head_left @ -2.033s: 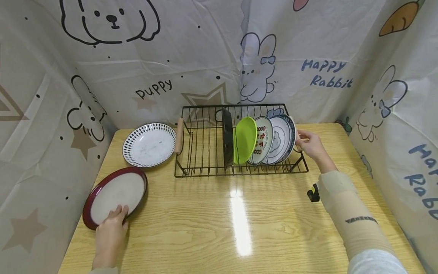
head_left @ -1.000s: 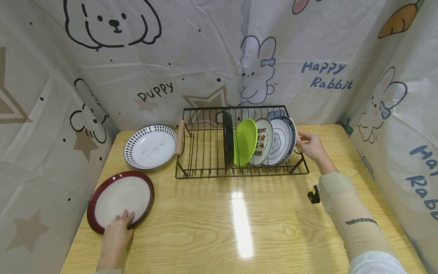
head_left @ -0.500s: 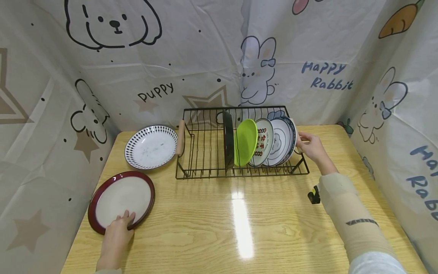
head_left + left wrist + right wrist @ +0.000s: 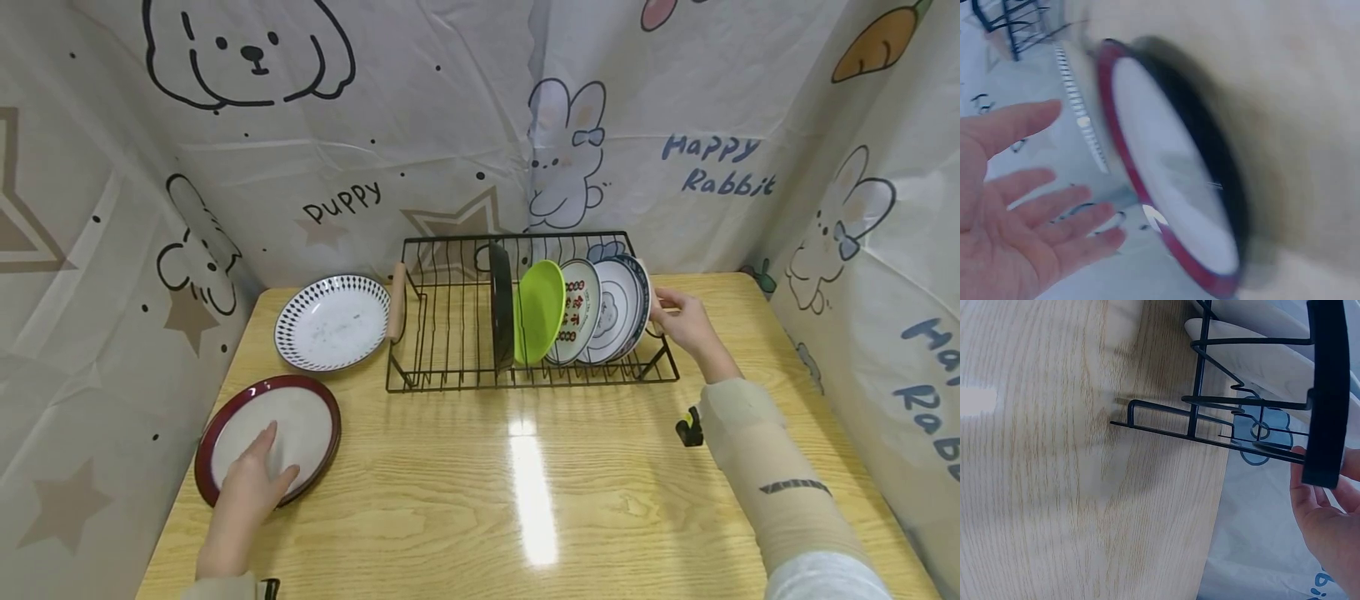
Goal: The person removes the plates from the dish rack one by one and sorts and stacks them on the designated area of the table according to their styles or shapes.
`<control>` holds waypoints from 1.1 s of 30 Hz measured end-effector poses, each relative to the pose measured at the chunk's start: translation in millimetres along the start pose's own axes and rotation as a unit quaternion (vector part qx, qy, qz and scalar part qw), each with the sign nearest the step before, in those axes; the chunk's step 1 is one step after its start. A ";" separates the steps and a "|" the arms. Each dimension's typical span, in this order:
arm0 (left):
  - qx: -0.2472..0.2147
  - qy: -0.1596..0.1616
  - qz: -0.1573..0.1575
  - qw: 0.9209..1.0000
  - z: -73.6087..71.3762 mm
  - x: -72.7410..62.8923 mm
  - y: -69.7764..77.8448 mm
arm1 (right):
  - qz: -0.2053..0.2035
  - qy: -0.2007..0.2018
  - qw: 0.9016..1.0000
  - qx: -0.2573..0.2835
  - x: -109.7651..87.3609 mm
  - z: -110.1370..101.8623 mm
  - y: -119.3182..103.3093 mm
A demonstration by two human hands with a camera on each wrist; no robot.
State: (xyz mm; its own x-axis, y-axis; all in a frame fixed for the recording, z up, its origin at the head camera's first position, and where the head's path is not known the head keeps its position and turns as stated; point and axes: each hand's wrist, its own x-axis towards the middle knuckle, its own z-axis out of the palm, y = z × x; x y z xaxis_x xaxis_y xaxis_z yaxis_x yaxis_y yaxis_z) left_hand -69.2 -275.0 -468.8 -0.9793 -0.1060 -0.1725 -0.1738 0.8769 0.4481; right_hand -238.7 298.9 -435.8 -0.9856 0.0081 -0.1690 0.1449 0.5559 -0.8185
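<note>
Over the maroon-rimmed plate [image 4: 309, 421] on the left of the table, my left hand [image 4: 251, 483] is spread with thumb and fingers apart. In the left wrist view that hand [image 4: 1029, 237] holds nothing, and the plate [image 4: 1154, 144] is apart from it. My right hand [image 4: 688, 332] grips the right end of the black wire dish rack [image 4: 442, 379]; its fingertips are partly hidden there. In the right wrist view the right hand [image 4: 1329, 531] is bent around the rack's end, behind a dark bar [image 4: 1327, 394].
Standing in the rack are a dark pan or plate [image 4: 501, 308], a lime-green plate [image 4: 542, 312], a plate with red lettering [image 4: 577, 312] and blue-patterned dishes [image 4: 611, 308]. A black-and-white patterned bowl [image 4: 333, 323] lies left of the rack. A small black object [image 4: 689, 427] sits near the right forearm.
My left hand has let go of the maroon-rimmed plate's near edge and opened above it. Earlier, that plate was lowered from a tilt onto the table. The right hand stays at the rack.
</note>
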 end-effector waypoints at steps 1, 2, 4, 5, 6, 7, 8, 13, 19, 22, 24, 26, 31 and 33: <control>-0.010 0.032 0.009 0.999 -2.1 1.4 4.0 | 0.000 0.000 1.000 -0.001 -0.2 -0.1 0.1; -0.019 0.064 0.017 0.998 -4.0 3.0 8.2 | -0.002 0.000 1.000 -0.002 -0.1 -0.1 0.5; -0.042 0.117 0.027 0.992 -7.5 7.4 17.9 | -0.002 0.000 1.000 -0.002 0.1 -0.5 1.4; -0.054 0.135 0.025 0.989 -9.2 10.2 23.7 | -0.002 0.001 1.000 -0.002 0.2 -0.6 1.8; -0.067 0.150 0.025 0.986 -10.7 13.2 29.4 | -0.002 0.001 1.000 -0.002 0.2 -0.7 2.1; -0.080 0.161 0.023 0.983 -12.3 16.1 35.6 | -0.002 0.002 1.000 -0.002 0.4 -0.7 2.3; -0.090 0.167 0.017 0.982 -14.0 18.7 42.0 | -0.001 0.002 1.000 -0.001 0.7 -0.7 2.6; -0.143 0.205 0.050 0.967 -17.0 38.0 72.9 | 0.003 0.002 1.000 -0.002 0.9 -1.0 2.4; -0.191 0.238 0.138 0.942 -12.0 63.1 109.5 | 0.004 0.002 1.000 -0.002 0.5 -1.4 2.1; -0.225 0.243 0.169 0.929 -8.3 71.9 128.8 | 0.003 0.001 1.000 0.001 1.1 -1.1 2.5; -0.249 0.243 0.186 0.919 -4.6 77.2 140.8 | 0.004 0.001 1.000 0.004 1.4 -1.0 2.4; -0.275 0.236 0.199 0.910 -0.7 81.2 152.8 | 0.004 0.000 1.000 0.006 1.7 -0.9 2.6; -0.324 0.189 0.219 0.901 9.2 88.6 183.3 | 0.000 0.002 1.000 0.010 1.7 -0.6 3.0; -0.340 0.161 0.220 0.900 13.1 90.6 194.9 | -0.001 0.005 1.000 0.009 1.8 -0.4 3.6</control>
State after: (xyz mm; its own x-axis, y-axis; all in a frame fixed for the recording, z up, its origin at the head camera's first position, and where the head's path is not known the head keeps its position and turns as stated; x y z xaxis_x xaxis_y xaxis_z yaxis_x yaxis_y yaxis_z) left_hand -190.4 -107.6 -408.6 -0.9288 -0.0453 0.3677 0.3226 0.3890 0.8629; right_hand -240.1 301.3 -438.8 -0.9867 0.0148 -0.1620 0.1441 0.5415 -0.8282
